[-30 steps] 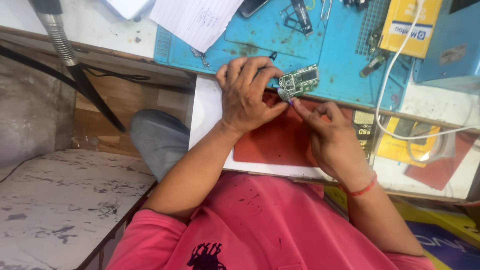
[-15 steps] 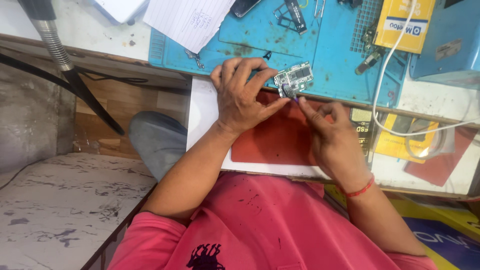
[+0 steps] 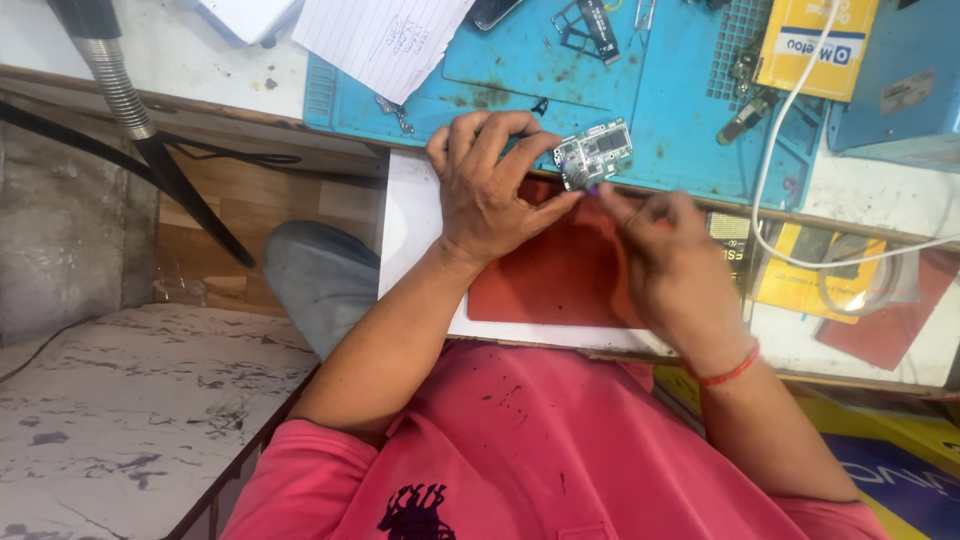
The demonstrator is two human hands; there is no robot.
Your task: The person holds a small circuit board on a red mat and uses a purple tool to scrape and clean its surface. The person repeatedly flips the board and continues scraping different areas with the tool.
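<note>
My left hand [image 3: 490, 180] pinches a small green circuit board [image 3: 594, 152] by its left edge, holding it above the front edge of the blue work mat [image 3: 660, 80]. My right hand [image 3: 668, 255], with a red thread at the wrist, has its fingers pressed to the board's lower edge; it is blurred, and a small purple tip shows at the fingertips. Under both hands lies a red pad [image 3: 560, 275] on a white sheet.
On the blue mat lie metal brackets [image 3: 590, 25], lined paper [image 3: 385, 35] and small parts. A yellow box [image 3: 810, 45], a white cable [image 3: 790, 170], a yellow packet [image 3: 800, 275] and a blue case [image 3: 900, 80] sit right. A flexible metal arm [image 3: 110, 80] stands left.
The view has shifted slightly. My right hand has moved a little along the board's lower edge. My left hand keeps its grip on the board.
</note>
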